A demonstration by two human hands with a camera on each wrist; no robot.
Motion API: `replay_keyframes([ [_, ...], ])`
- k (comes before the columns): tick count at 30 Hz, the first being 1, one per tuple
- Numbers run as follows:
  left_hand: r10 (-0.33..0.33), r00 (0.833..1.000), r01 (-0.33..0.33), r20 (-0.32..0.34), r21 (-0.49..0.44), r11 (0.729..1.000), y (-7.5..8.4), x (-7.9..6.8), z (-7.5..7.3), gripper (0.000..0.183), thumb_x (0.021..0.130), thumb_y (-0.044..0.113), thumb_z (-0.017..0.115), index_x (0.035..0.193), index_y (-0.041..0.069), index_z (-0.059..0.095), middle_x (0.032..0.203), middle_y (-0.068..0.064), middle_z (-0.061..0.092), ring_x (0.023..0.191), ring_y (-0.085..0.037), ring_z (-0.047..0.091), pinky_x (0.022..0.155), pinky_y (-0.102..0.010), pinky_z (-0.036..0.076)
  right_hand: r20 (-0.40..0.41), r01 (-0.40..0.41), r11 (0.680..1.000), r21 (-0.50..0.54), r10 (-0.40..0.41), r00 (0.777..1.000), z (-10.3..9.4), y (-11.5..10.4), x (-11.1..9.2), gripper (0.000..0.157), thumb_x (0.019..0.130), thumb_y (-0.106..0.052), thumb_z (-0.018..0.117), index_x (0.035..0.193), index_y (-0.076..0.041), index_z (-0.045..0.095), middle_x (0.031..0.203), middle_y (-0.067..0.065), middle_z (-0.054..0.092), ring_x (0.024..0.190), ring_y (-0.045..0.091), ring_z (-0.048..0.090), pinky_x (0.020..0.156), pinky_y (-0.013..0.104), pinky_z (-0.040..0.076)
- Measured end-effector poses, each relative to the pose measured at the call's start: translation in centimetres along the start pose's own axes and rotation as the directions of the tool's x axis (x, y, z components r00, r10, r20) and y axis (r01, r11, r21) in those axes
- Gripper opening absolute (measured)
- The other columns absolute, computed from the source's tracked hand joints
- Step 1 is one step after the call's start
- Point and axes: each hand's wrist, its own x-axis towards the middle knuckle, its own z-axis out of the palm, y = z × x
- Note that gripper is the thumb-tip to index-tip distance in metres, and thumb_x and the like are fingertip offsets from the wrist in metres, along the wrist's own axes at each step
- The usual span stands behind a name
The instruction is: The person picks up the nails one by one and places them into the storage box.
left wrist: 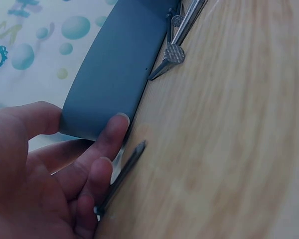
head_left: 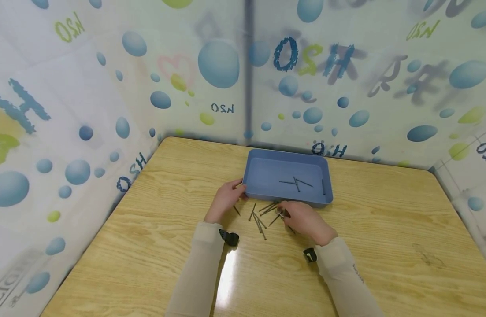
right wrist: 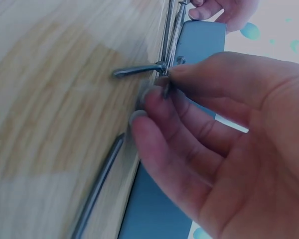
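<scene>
A shallow blue tray (head_left: 264,169) stands on the table with several dark nails (head_left: 296,183) inside it. At its near left corner my left hand (head_left: 226,199) grips the tray, thumb and fingers on either side of the corner. Beside those fingers a single nail (left wrist: 122,175) lies on the wood. My right hand (head_left: 305,221), in front of the tray, pinches a nail (right wrist: 166,89) between thumb and fingers, most of it hidden. Several loose nails (head_left: 258,222) lie between the hands, some crossing. Another nail (right wrist: 96,190) lies near my right fingertips.
The wooden table (head_left: 155,207) reaches out to both sides and behind the tray. A patterned wall sheet (head_left: 211,114) rises directly behind the table's back edge. Black straps with small mounts sit at both wrists.
</scene>
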Motion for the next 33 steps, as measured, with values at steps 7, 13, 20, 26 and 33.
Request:
replay_keyframes([
  [7,0.000,1.000,0.000,-0.002,-0.004,1.000,0.02,0.01,0.05,0.044,0.092,0.037,0.045,0.133,0.021,0.045,0.074,0.001,0.067,0.075,-0.013,0.059,0.066,-0.030,0.044,-0.059,0.006,0.998,0.055,-0.002,0.998,-0.31,0.25,-0.29,0.040,0.085,-0.010,0.057,0.125,-0.011,0.052,0.089,-0.004,0.059,0.065,0.009,0.049,0.062,0.031,0.041],
  [13,-0.001,1.000,0.001,-0.007,-0.013,1.000,0.02,0.06,0.07,0.044,0.091,0.037,0.046,0.132,0.021,0.046,0.074,0.001,0.067,0.075,-0.012,0.059,0.065,-0.029,0.044,-0.070,0.007,0.994,0.110,0.001,0.998,-0.59,0.36,-0.42,0.039,0.084,-0.007,0.053,0.122,-0.010,0.053,0.083,-0.005,0.057,0.059,0.011,0.044,0.056,0.030,0.036],
  [20,-0.003,1.000,0.002,-0.009,-0.019,1.000,0.07,-0.11,0.03,0.044,0.091,0.036,0.045,0.132,0.021,0.046,0.073,0.001,0.067,0.075,-0.013,0.059,0.064,-0.029,0.044,-0.112,0.025,0.996,0.089,-0.015,0.994,-0.71,0.23,-0.52,0.026,0.087,-0.011,0.054,0.111,-0.008,0.063,0.098,0.002,0.059,0.066,0.010,0.046,0.058,0.029,0.037],
  [26,-0.008,1.000,0.007,-0.007,-0.031,0.999,-0.03,-0.08,0.05,0.044,0.091,0.037,0.046,0.132,0.021,0.046,0.073,0.001,0.066,0.075,-0.014,0.059,0.065,-0.030,0.044,-0.159,0.040,0.997,0.069,-0.028,0.987,-0.55,0.46,-0.58,0.023,0.086,-0.010,0.052,0.104,-0.010,0.066,0.097,0.000,0.059,0.077,0.012,0.054,0.065,0.029,0.043],
  [33,-0.003,1.000,0.003,-0.005,-0.030,1.000,-0.05,-0.08,0.07,0.045,0.091,0.037,0.045,0.133,0.021,0.045,0.074,0.000,0.066,0.076,-0.013,0.058,0.067,-0.030,0.044,-0.175,0.053,0.994,0.093,-0.036,0.984,-0.69,0.61,-0.76,0.021,0.088,-0.013,0.051,0.103,-0.011,0.065,0.100,0.000,0.060,0.081,0.014,0.056,0.069,0.032,0.045],
])
